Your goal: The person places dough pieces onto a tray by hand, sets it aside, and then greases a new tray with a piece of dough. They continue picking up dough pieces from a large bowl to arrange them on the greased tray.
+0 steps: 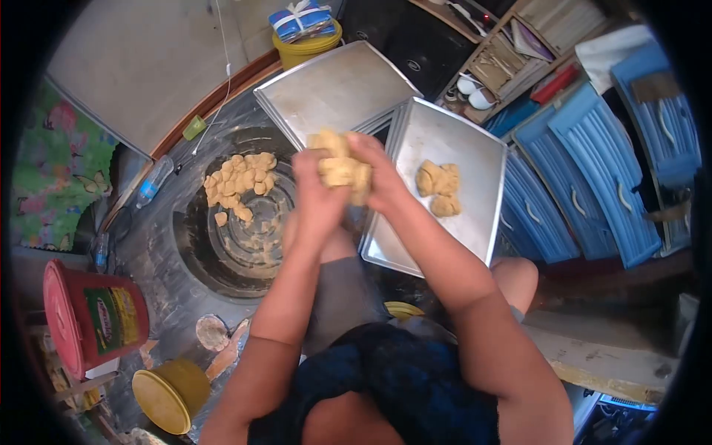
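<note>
Between my left hand [315,178] and my right hand [374,167] is a lumpy mass of yellowish dough [345,170], with the fingers of both wrapped round its sides. The hands are raised near the lower edge of a metal tray [334,85]. To the right, more dough pieces [439,185] lie on a second metal tray [463,222]. At the left, a dark round basin [194,256] holds a cluster of small dough lumps [241,178] on its ridged bottom.
A red lidded bucket [111,315] and a yellow bucket [174,397] stand at the lower left. A plastic bottle [154,182] lies left of the basin. Blue slatted panels [593,170] are at the right, and another yellow bucket [308,48] is at the top.
</note>
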Demonstrator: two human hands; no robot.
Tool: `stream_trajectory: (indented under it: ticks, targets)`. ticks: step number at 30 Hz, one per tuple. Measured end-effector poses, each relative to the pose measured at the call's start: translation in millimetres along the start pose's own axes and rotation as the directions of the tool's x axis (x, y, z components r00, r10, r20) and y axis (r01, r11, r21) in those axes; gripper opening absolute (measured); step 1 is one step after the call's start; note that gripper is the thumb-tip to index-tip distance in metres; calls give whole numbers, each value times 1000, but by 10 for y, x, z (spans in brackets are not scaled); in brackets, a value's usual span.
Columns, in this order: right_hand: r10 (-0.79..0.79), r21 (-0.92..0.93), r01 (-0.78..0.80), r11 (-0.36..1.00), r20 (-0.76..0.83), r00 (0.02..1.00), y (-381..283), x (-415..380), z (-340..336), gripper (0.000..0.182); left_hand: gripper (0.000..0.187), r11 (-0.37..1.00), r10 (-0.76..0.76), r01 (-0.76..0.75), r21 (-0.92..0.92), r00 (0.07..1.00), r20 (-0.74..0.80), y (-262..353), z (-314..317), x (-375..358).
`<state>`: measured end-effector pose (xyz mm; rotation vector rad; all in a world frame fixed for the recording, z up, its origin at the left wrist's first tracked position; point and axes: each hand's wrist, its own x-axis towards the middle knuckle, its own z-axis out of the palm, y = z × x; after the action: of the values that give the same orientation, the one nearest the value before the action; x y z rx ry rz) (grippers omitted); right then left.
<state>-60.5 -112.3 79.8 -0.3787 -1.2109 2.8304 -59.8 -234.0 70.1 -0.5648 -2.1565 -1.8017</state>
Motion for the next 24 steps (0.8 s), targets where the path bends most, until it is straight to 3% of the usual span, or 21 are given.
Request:
stream_trajectory:
  ticks: [2,4,6,7,8,9,10,12,14,17,18,19,20,22,24]
  targets:
    - [-125,-121,119,986,-44,991,-313,-352,-426,36,48,995,100,-104,9,973,207,215,374,-121]
    - [-278,-247,229,942,-185,943,-525,-677,-758,36,47,980,195,-171,-101,922,334,270,741,-237]
    - [-456,-500,295,814,-236,858,-634,-936,-1127,40,47,991,125,-81,-103,829,545,344,985,-380]
    - [-461,-498,303,812,-231,857,-655,-1029,-1379,40,46,991,129,-128,-44,780,612,315,1095,-453]
    - [-597,-797,235,556,-186,780,-650,-1097,-1663,44,47,963,175,-267,35,720,671,188,1212,-562]
    - [-702,-970,100,223,-88,707,-605,-1167,-1863,48,47,937,145,-331,109,655,742,65,1294,-690]
    - [-705,-969,106,224,-86,704,-559,-1246,-1956,48,46,900,103,-399,176,587,803,59,1316,-761]
    - [-591,-987,-112,-117,-21,806,-451,-1413,-2140,55,46,897,113,-410,167,577,809,101,1312,-863]
    - [-634,-990,-48,-133,48,772,-409,-1445,-2302,56,45,889,126,-429,159,563,817,116,1293,-825]
    - [-575,-996,24,-85,69,816,-485,-1448,-2409,55,46,962,94,-267,49,498,862,36,1249,-679]
    - [-556,-999,44,3,35,830,-561,-1390,-2427,54,46,962,91,-269,53,497,863,13,1260,-594]
    - [-535,-994,63,89,6,845,-652,-1317,-2407,53,46,991,50,-129,16,492,869,-6,1279,-505]
    - [-535,-994,65,91,7,845,-723,-1226,-2368,53,45,1000,10,15,-20,482,876,-17,1311,-431]
    - [-533,-944,80,320,-110,839,-856,-996,-2189,47,41,998,5,50,-38,539,842,6,1391,-297]
    - [-508,-945,21,326,-156,847,-930,-677,-2167,46,37,968,39,157,-196,676,736,37,1460,-80]
